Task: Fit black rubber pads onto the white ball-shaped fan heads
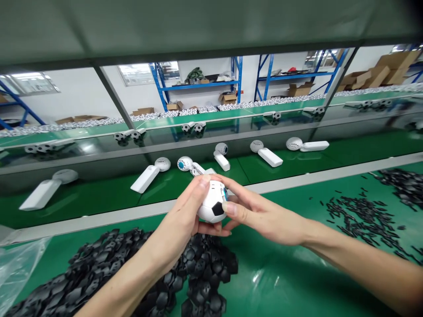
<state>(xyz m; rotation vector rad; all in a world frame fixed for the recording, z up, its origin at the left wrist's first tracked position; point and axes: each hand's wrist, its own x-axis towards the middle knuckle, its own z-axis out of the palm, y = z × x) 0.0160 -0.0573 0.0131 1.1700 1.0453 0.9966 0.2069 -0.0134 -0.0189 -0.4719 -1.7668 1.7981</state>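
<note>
While left hand (pixel 185 212) curls round ball (pixel 212 199), right hand (pixel 269 215), half-closed, grips its 3 o'clock edge | step: seemingly seating black panel (pixel 217 208) | next: needs steady hold

White-and-black ball (pixel 213 203) partly hidden behind fingers (pixel 233 210)
</note>
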